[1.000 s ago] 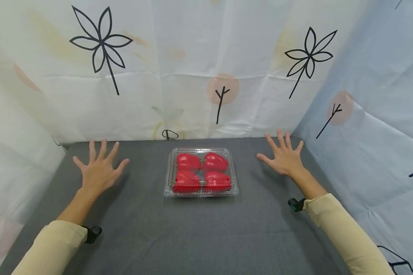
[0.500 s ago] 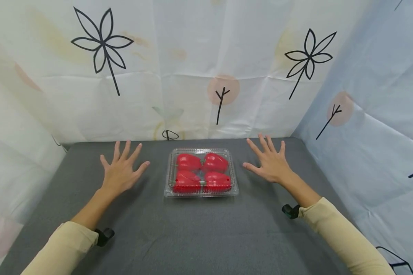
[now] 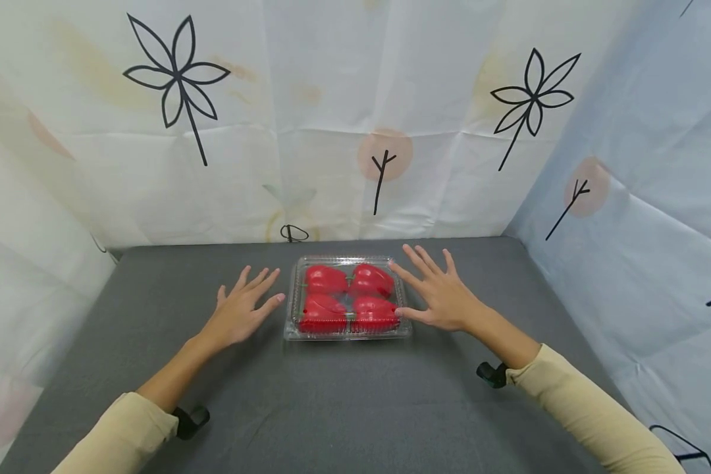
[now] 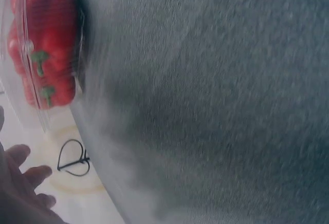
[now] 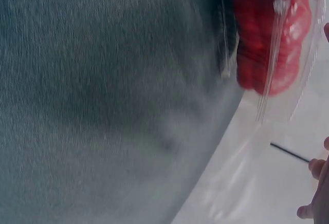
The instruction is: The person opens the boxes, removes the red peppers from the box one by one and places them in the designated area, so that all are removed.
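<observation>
A clear plastic clamshell box (image 3: 348,334) lies on the grey table, its lid down over several red bell peppers (image 3: 372,280) with green stems. Just left of the box, my left hand (image 3: 241,315) is held with fingers spread, thumb tip close to the box's left side. On the other side my right hand (image 3: 441,296) has its fingers spread, and its thumb and index tips overlap the box's right edge in the head view. Neither hand grips anything. Each wrist view shows the peppers (image 4: 51,44) through the clear plastic, with a few fingertips at the frame's edge.
The grey cloth-covered table (image 3: 332,408) spreads out around the box. Behind it hangs a white curtain (image 3: 332,178) with plant drawings, and a bluish sheet (image 3: 646,263) closes off the right side. A black band (image 3: 192,421) sits at the left cuff.
Both hands have moved inward from the table's left and right sides to the box, fingers still spread. The box and peppers have stayed in place.
</observation>
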A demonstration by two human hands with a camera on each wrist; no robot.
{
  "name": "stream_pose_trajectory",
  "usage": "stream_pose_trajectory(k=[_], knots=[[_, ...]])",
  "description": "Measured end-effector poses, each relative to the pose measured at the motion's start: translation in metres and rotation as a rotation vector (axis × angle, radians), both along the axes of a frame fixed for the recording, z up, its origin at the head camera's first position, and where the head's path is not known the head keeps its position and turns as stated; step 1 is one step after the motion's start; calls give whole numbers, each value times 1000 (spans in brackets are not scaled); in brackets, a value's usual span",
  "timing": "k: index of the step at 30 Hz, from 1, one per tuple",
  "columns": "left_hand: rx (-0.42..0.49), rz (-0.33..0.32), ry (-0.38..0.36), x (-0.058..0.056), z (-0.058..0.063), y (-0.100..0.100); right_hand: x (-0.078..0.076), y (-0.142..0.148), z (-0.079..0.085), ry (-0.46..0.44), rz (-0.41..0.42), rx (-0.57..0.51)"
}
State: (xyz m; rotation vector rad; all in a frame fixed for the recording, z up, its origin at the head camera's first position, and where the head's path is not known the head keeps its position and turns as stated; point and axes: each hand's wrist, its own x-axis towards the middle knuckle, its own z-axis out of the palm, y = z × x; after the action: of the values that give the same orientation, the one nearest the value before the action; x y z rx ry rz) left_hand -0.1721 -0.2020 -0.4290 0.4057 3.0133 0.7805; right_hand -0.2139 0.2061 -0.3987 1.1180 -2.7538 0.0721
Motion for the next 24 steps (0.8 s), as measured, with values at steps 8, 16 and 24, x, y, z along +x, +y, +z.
stream_pose_trajectory(k=[8, 16, 24], knots=[[99, -45, -107, 6, -5, 11, 11, -16, 0, -17, 94, 47], [294, -101, -216, 7, -8, 13, 15, -31, 1, 94, 291, 87], [591, -71, -445, 8, -6, 14, 17, -54, -4, 209, 482, 61]])
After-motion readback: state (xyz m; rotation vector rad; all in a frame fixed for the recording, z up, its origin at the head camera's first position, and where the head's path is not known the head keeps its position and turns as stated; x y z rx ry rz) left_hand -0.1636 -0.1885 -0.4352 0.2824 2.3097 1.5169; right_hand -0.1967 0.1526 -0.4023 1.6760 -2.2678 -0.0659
